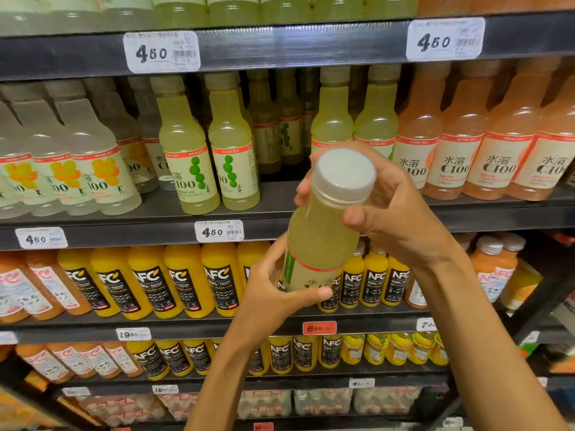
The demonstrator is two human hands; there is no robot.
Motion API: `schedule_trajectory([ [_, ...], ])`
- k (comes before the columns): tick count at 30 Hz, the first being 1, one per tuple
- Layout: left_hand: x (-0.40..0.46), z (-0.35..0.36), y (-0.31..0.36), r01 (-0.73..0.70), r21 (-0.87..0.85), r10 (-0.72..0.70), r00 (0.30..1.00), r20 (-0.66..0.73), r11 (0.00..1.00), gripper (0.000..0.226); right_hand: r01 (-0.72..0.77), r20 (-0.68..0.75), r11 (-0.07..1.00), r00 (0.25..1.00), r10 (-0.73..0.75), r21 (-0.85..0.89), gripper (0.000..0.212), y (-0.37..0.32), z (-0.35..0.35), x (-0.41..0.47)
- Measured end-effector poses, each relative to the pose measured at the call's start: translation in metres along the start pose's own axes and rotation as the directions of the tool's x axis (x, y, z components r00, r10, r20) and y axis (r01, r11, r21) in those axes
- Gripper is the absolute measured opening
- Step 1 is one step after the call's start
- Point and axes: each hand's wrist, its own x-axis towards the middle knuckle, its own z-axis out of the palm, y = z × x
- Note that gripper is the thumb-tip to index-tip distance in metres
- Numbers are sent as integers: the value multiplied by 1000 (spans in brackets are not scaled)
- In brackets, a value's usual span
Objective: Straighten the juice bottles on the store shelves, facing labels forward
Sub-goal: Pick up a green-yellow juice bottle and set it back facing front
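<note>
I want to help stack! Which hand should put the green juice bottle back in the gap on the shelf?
Probably the right hand: it grips the bottle near the cap, just below the gap. The left hand holds the base, lower down.

Held bottle [320,231]: clear glossy plastic, matt white cap [344,172]; shelf edge [280,46]: dark, semi-gloss; paper price tags [161,51].

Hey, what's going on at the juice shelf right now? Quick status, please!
Left hand grips pale green plastic juice bottle at its label; right hand grips its neck. Bottle off shelf, tilted. Front-row gap unobstructed.
</note>
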Motion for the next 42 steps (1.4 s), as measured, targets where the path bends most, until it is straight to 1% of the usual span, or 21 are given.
schedule_trajectory([
  [3, -6, 0, 0, 86, -101, -79, 994, 76, 991, 66, -39, 14, 999, 999, 39, 22, 60, 2, 2, 6],
  [5, -9, 5, -1, 126, -158, -106, 986, 129, 979, 67, -94, -6, 991, 995, 95, 99, 48, 6, 5, 11],
  [7, -10, 13, 0, 165, -213, -139, 981, 135, 963, 75, -151, -105, 980, 981, 165, 132, 32, 10, 6, 15],
  [9, -10, 18, 3, 159, -224, -140, 985, 101, 962, 81, -179, -226, 977, 953, 200, 112, 29, 14, 5, 18],
  [11, -9, 22, 8, 118, -172, -110, 993, 53, 978, 65, -190, -315, 974, 923, 221, 127, 36, 17, 6, 20],
  [13, -7, 24, 12, 140, -154, -141, 990, 4, 978, 47, -199, -349, 972, 908, 230, 123, 39, 18, 4, 21],
  [15, -4, 25, 11, 223, -202, -229, 974, -3, 954, 57, -210, -323, 969, 915, 241, 127, 44, 16, 1, 24],
  [17, -3, 24, 11, 300, -307, -290, 954, 80, 903, 78, -212, -267, 953, 926, 266, 215, 47, 15, -4, 26],
  [19, -2, 25, 12, 328, -406, -262, 942, 210, 853, 73, -214, -197, 916, 936, 292, 341, 50, 17, -5, 26],
  [21, -3, 28, 13, 357, -434, -283, 932, 228, 827, 69, -197, -153, 882, 946, 286, 429, 47, 18, -3, 26],
  [24, -4, 28, 6, 306, -301, -302, 951, 59, 903, 67, -177, -250, 935, 933, 258, 306, 36, 18, -3, 26],
  [26, -4, 26, 9, 201, -195, -208, 978, -17, 960, 50, -171, -356, 973, 909, 216, 153, 33, 17, -1, 27],
  [28, -2, 27, 13, 145, -144, -148, 989, -9, 979, 31, -180, -386, 981, 902, 193, 70, 32, 15, 1, 29],
  [29, 0, 27, 13, 138, -165, -140, 990, 3, 976, 33, -195, -370, 980, 908, 199, 49, 34, 14, 1, 30],
  [31, 3, 27, 8, 177, -319, -171, 984, 46, 931, 63, -213, -309, 976, 926, 219, 53, 37, 12, -2, 31],
  [33, 3, 26, 9, 236, -487, -185, 971, 151, 841, 86, -196, -243, 964, 941, 237, 181, 37, 13, -5, 30],
  [35, 2, 25, 8, 296, -540, -168, 947, 273, 788, 84, -189, -169, 912, 949, 265, 365, 40, 16, -2, 29],
  [37, 0, 27, 5, 319, -514, -199, 940, 276, 796, 81, -183, -156, 876, 948, 277, 447, 41, 19, 2, 28],
  [38, -1, 28, 5, 307, -439, -235, 949, 213, 844, 80, -179, -180, 880, 943, 281, 439, 39, 19, 2, 27],
  [40, -2, 27, 4, 262, -244, -266, 964, 17, 934, 72, -170, -308, 939, 914, 264, 300, 33, 17, 0, 27],
  [42, -1, 27, 8, 164, -130, -173, 983, -56, 978, 57, -192, -435, 972, 870, 232, 133, 32, 15, -1, 27],
])
